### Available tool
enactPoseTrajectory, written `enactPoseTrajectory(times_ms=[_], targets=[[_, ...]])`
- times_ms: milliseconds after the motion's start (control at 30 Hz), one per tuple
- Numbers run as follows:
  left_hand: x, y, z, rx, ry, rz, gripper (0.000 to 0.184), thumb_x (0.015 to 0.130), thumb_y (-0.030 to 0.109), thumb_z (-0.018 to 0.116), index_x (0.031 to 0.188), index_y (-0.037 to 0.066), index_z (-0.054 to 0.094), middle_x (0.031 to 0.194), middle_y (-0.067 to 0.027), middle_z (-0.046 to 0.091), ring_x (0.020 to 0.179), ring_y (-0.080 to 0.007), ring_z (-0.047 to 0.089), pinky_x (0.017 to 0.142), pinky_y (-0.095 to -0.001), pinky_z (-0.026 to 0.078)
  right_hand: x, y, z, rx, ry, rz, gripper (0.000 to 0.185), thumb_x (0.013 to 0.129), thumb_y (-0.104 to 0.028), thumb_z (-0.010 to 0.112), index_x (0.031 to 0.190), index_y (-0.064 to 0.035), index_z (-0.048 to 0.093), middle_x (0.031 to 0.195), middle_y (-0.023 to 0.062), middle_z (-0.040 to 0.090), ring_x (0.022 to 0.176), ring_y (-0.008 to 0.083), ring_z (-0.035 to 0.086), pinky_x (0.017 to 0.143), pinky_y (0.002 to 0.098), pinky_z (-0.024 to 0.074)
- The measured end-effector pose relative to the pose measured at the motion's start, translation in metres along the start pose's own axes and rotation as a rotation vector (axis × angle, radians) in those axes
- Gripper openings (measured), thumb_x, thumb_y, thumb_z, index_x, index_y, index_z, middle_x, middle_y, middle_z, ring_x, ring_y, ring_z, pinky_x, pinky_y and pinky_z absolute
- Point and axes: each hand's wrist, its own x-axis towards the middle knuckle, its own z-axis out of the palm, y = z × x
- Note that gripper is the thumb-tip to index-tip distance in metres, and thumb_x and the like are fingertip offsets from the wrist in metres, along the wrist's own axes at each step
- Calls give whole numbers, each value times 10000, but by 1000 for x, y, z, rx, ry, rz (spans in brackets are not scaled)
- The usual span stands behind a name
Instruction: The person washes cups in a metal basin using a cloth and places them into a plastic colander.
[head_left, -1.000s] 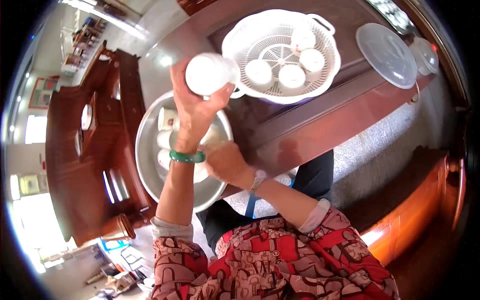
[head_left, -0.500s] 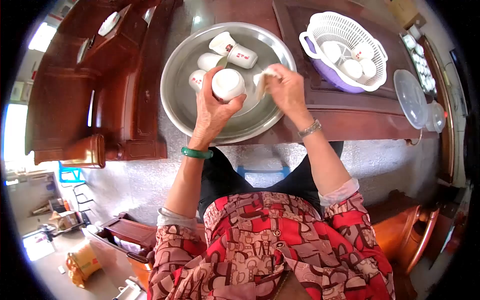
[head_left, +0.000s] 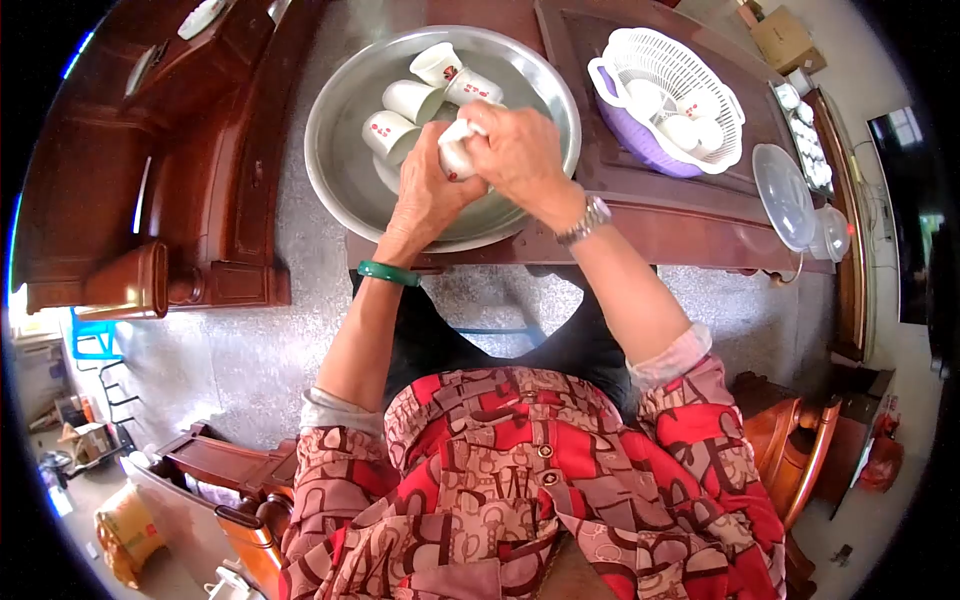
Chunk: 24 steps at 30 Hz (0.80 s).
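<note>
Over the metal basin (head_left: 335, 200), my left hand (head_left: 430, 190) is wrapped round a white cup (head_left: 455, 165), which both hands partly hide. My right hand (head_left: 520, 155) presses a whitish cloth (head_left: 463, 132) against that cup, its fingers closed. Several white cups with red marks lie in the basin's water, among them one cup (head_left: 390, 134) at the left and another cup (head_left: 436, 64) at the back. To the right, a white strainer basket (head_left: 660, 62) sits in a purple bowl (head_left: 640, 145) and holds several white cups.
A clear lid (head_left: 783, 195) and a clear container (head_left: 830, 235) are at the table's right edge. Farther back stands a tray of cups (head_left: 805, 140). Dark wooden furniture (head_left: 235, 180) is on the left, and a wooden chair (head_left: 800, 450) at the lower right.
My right hand has moved left with the cloth, from beside the cup onto it. My left hand still holds the cup, now tilted. The view has shifted slightly.
</note>
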Motion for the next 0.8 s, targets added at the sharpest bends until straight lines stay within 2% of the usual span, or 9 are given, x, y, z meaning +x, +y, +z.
enactPoseTrajectory(times_ms=[333, 400, 533, 600, 633, 667, 733, 767, 800], targets=[[2, -7, 3, 24, 51, 50, 466, 623, 155, 751, 987, 19, 494, 895, -160, 616, 820, -321, 614, 724, -390, 480, -1, -3, -1, -19, -52, -24, 103, 781, -210, 573, 806, -114, 601, 661, 124, 612, 655, 345, 610, 565, 454, 471], [2, -3, 0, 2, 18, -73, 476, 625, 151, 749, 1004, 23, 492, 922, -161, 619, 836, -308, 620, 726, -386, 481, 3, 2, 2, -77, -76, -8, 143, 779, -165, 558, 897, -141, 636, 725, 134, 633, 657, 347, 608, 577, 433, 475], [2, -13, -2, -12, 40, -6, 543, 623, 159, 758, 1065, 23, 475, 915, -154, 618, 833, -258, 620, 745, -362, 492, 9, 17, 4, -139, -90, 101, 181, 779, -163, 551, 924, -106, 645, 721, 149, 636, 661, 337, 621, 584, 420, 480], [3, -13, -3, -91, 47, -31, 554, 623, 164, 762, 1075, 25, 471, 916, -145, 618, 839, -239, 617, 752, -351, 495, 8, 37, 3, -9, -19, 193, 170, 790, -218, 557, 891, -112, 643, 743, 172, 643, 689, 370, 624, 617, 462, 493], [3, -13, -2, -180, 61, -56, 566, 624, 168, 766, 1084, 27, 467, 918, -136, 618, 846, -220, 615, 759, -341, 498, 6, 38, -3, 54, 18, 257, 181, 799, -183, 557, 915, -90, 658, 733, 161, 655, 636, 293, 647, 597, 395, 505], [3, -14, -1, -187, 68, -62, 566, 624, 168, 766, 1084, 27, 467, 918, -136, 618, 846, -220, 615, 759, -341, 498, 5, 40, -9, 49, 8, 254, 181, 799, -183, 557, 915, -90, 658, 733, 161, 655, 636, 293, 647, 597, 395, 505], [4, -15, -3, -237, 19, -114, 585, 658, 176, 774, 1141, 29, 478, 1011, -103, 600, 939, -170, 588, 814, -306, 484, 6, 42, -21, 346, 25, 423, 206, 792, -139, 563, 946, -43, 661, 718, 123, 662, 593, 173, 629, 573, 305, 495], [4, -14, -4, -237, 22, -116, 585, 658, 176, 774, 1141, 29, 478, 1011, -103, 600, 939, -170, 588, 814, -306, 484, 8, 41, -27, 433, 26, 438, 207, 795, -98, 566, 954, -3, 657, 696, 64, 649, 596, 80, 585, 553, 236, 469], [4, -12, -5, -247, 12, -121, 588, 660, 177, 773, 1144, 25, 476, 1013, -104, 598, 937, -173, 588, 811, -306, 485, 9, 39, -30, 433, 23, 438, 207, 795, -98, 566, 954, -3, 657, 696, 64, 649, 596, 80, 585, 553, 236, 469]])
